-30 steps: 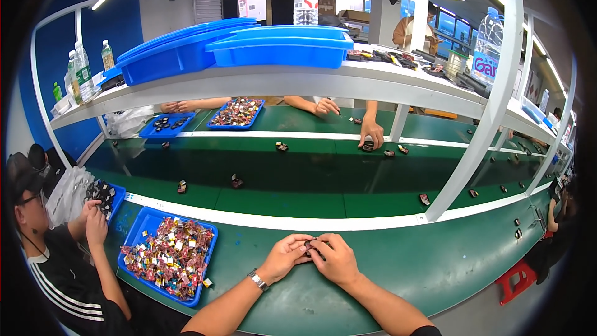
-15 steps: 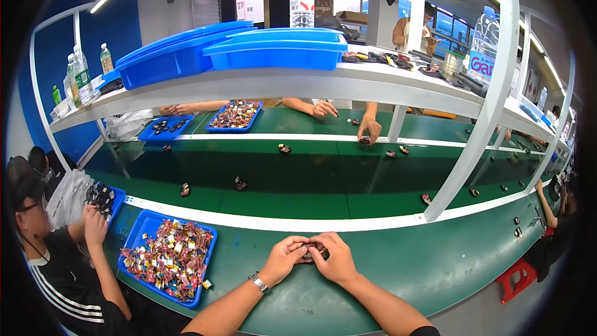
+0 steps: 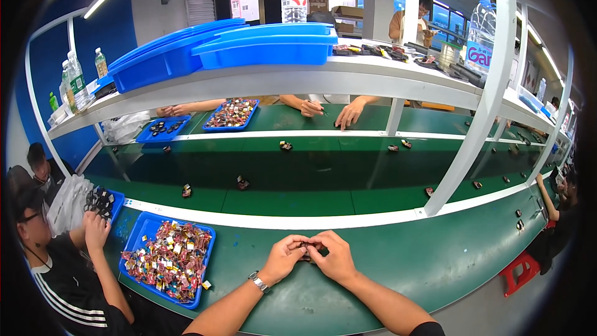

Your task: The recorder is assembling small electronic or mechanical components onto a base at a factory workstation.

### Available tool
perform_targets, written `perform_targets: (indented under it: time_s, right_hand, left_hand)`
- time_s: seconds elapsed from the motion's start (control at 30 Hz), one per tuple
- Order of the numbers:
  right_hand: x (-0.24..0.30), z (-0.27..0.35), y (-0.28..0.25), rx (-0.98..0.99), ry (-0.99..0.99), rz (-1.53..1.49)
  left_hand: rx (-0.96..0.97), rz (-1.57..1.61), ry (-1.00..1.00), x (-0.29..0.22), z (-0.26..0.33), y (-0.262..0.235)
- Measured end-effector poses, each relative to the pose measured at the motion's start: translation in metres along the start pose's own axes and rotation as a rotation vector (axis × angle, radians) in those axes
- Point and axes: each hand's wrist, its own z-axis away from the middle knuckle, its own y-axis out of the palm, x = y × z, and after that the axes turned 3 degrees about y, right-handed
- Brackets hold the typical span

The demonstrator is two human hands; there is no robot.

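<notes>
Both my hands meet above the green bench, fingers pinched together. My left hand (image 3: 286, 259), with a metal watch (image 3: 259, 282) on its wrist, grips one side of a small dark reddish part (image 3: 306, 255). On the other side, the fingers of my right hand (image 3: 333, 255) press on the same part. Most of it is hidden behind my fingertips, so its exact kind does not show. Left of my forearm sits a blue tray (image 3: 212, 255) heaped with small reddish parts (image 3: 168, 261) bearing white and yellow pieces.
A white rail (image 3: 323, 221) separates my bench from a green conveyor (image 3: 292, 196) with scattered small parts. Overhead, a shelf (image 3: 280, 78) holds blue bins (image 3: 267, 50) and bottles. A co-worker (image 3: 68, 274) sits at left by a tray of black pieces; others work across.
My hands keep nearly the same place, with the part still between my fingers. Across the conveyor, a co-worker's hand has drawn back from a part by the rail. The view has shifted slightly.
</notes>
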Motion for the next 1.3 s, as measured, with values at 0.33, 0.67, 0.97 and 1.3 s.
perform_targets:
  time_s: [0.33,0.67,0.97,1.3]
  right_hand:
    - [0.0,-0.004,0.005,0.042,-0.024,-0.026]
    - [-0.114,-0.112,-0.011,-0.278,0.343,0.256]
    - [-0.074,-0.144,0.117,0.022,-0.015,0.361]
    - [-0.068,-0.174,0.186,0.164,0.184,0.524]
  left_hand:
    - [-0.038,0.009,0.017,0.0,0.003,-0.005]
    - [-0.364,-0.386,0.302,0.0,-0.01,-0.034]
    - [-0.625,-0.396,0.4,0.005,-0.009,-0.044]
    - [-0.604,-0.443,0.403,0.003,-0.013,-0.045]
